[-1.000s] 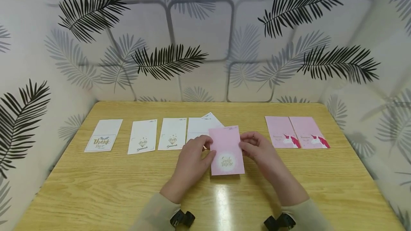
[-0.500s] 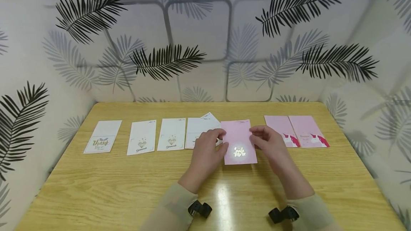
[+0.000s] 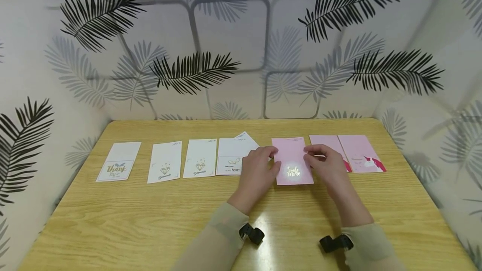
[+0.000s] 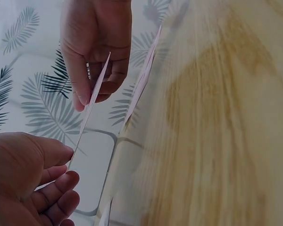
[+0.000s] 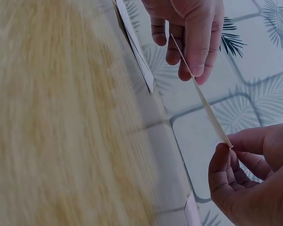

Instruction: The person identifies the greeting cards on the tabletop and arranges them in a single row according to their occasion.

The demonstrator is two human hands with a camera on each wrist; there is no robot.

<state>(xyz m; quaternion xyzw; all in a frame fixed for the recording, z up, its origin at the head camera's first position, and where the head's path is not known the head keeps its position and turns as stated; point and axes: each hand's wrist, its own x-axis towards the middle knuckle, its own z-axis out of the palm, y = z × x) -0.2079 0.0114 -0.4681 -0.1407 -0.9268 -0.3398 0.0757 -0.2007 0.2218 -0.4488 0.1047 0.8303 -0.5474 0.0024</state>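
A pink card printed "Smile More" in gold is held up above the table between both hands. My left hand pinches its left edge between thumb and fingers. On its right edge, my right hand pinches in the same way. Both wrist views show the card edge-on, a thin strip in the left wrist view and a pale strip in the right wrist view, apart from the tabletop. Behind the left hand lies a white card ending in the word "heart", partly covered by that hand.
Along the back of the wooden table lie a "Thank you" card, two white diamond cards and a tilted white card under the "heart" one. Two pink unicorn cards lie at the right, one partly behind the right hand.
Both hands have carried the pink "Smile More" card right and a little farther back, from in front of the white cards to beside the unicorn cards. The "heart" card is now more visible.
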